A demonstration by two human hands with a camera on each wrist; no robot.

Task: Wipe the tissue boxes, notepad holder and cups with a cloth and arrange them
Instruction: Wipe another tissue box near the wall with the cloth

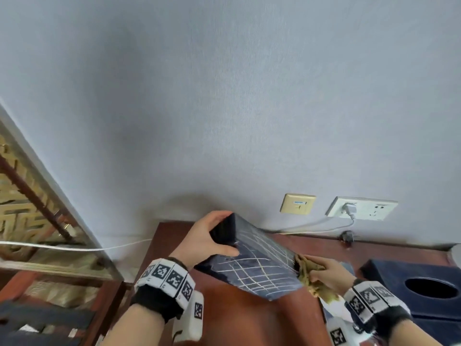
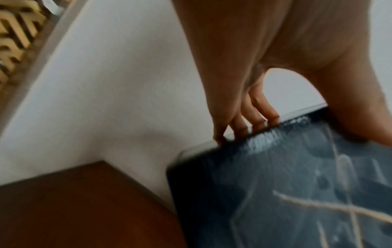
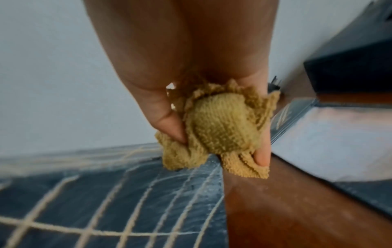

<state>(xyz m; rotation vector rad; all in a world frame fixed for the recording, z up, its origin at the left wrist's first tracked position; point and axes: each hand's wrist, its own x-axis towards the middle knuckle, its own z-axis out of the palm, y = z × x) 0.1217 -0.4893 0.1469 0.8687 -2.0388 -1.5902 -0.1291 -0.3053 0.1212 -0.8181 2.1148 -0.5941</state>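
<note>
The wrist bands are covering both wrists in the head view, and the left wrist view is blurring the box's pattern. The left hand (image 1: pixel 208 236) is gripping one end of the dark blue tissue box (image 1: pixel 252 260), thumb on the patterned face, fingers (image 2: pixel 257 117) curling over the far edge. The box is tilting above the wooden table (image 1: pixel 239 320), its long axis running from that grip down toward the right hand (image 1: pixel 329 270). That hand is clutching a bunched yellow cloth (image 3: pixel 220 127) against the box's opposite end. Only the head view is showing a second tissue box (image 1: pixel 424 285) beyond the right hand.
</note>
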